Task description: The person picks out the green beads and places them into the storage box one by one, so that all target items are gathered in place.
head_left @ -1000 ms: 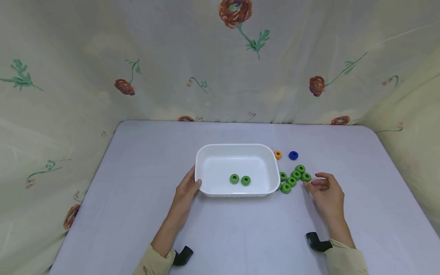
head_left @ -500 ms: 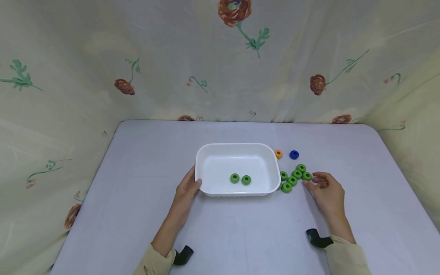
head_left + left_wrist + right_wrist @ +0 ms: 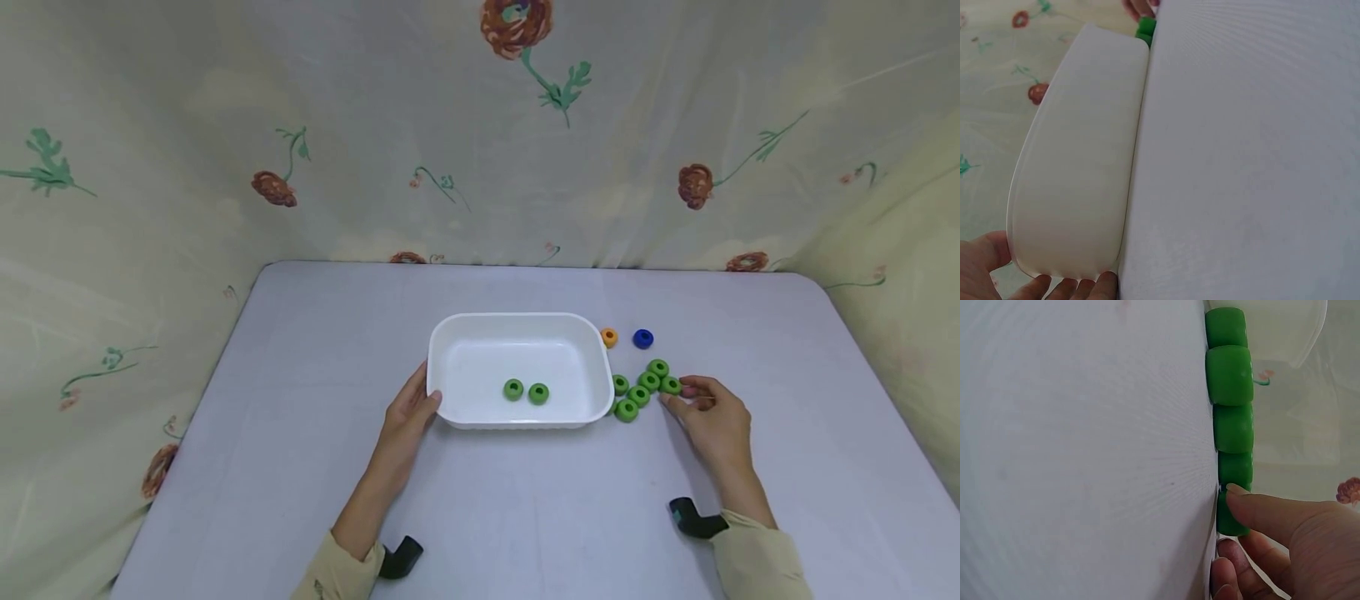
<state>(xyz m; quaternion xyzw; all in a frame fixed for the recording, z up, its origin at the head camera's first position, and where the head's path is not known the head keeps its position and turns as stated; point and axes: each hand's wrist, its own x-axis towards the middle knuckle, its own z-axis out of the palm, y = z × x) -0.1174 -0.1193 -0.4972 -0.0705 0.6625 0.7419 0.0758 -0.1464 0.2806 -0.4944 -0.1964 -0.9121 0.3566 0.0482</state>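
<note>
A white rectangular tray is on the table, with two green ring-shaped beads lying inside. My left hand grips its left end, the thumb at the rim and the other fingers along the end wall, as the left wrist view shows. To the tray's right lies a cluster of several green beads. At its right end my right hand pinches the outermost green bead between thumb and fingers. That bead stands in line with its neighbours in the right wrist view.
Behind the cluster lie an orange bead, close to the tray's right side, and a blue bead. The tray's right side partly hides one green bead. A flowered cloth hangs behind the white-covered table.
My right forefinger and thumb have drawn together onto the rightmost green bead. The left hand and the tray have stayed in place.
</note>
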